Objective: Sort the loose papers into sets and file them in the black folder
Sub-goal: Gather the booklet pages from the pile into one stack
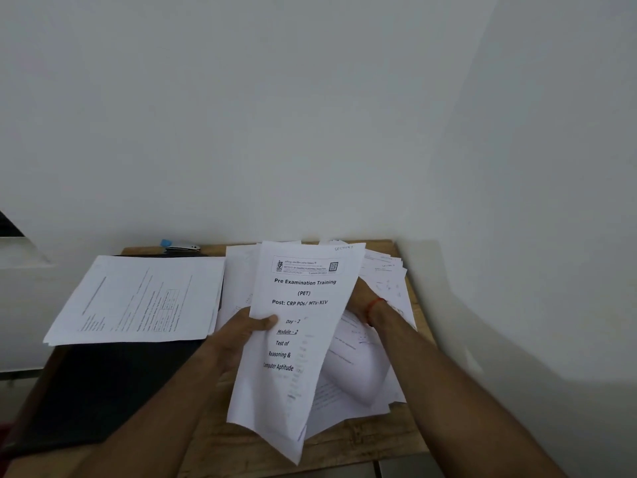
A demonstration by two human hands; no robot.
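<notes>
Pinching the papers (303,305) by their left edge, the left hand (241,336) is holding them above the right side of the counter (241,450). They are looking light and floppy, so both edges want holding. The fingers of the right hand (358,301) are hiding behind them; I cannot tell.

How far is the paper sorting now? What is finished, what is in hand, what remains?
Done, it seems: one stack lies on the black folder, not filed as far as I can see. In hand: the left hand grips the sheet headed Pre Examination Training; the right hand is mostly hidden behind it. Left: the loose pile on the table needs sorting, then filing.
</notes>
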